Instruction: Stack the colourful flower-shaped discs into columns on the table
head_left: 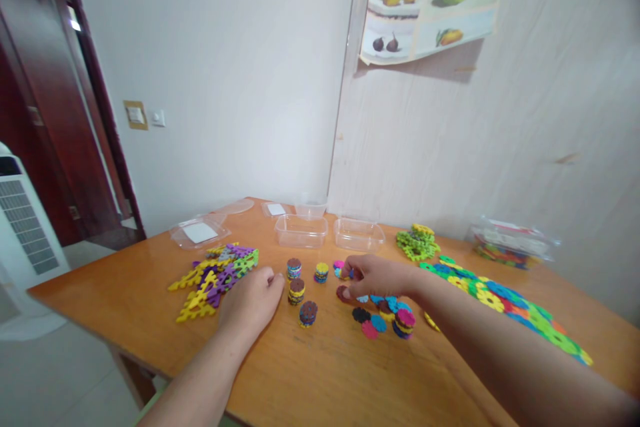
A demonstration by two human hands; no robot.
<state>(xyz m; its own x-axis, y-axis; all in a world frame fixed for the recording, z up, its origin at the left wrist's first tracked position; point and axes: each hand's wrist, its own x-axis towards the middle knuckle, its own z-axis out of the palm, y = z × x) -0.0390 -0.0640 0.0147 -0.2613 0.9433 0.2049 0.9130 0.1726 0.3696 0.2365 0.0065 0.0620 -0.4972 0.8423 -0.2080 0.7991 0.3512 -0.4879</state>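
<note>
My left hand [253,300] rests on the table, its fingers curled in and nothing seen in them. Near its fingertips stand three short stacks of notched plastic discs: a brown-topped stack [295,268], a yellow and brown stack [297,292] and a dark-topped stack [308,313]. My right hand [370,275] reaches down with thumb and fingers bent around a brown disc [343,293], partly hidden. Beyond it are a yellow-topped stack [321,272] and a pink disc [339,265]. Loose blue discs [379,323], a black disc [361,315] and a pink-topped stack [404,323] lie under or beside my right wrist.
Purple and yellow interlocking pieces [215,283] lie left. Two clear tubs [301,232] [359,235] and clear lids [200,233] stand at the back. Green pieces [417,243], flat flower-shaped pieces [505,303] and a filled clear box [513,245] are right. A wall borders the table behind.
</note>
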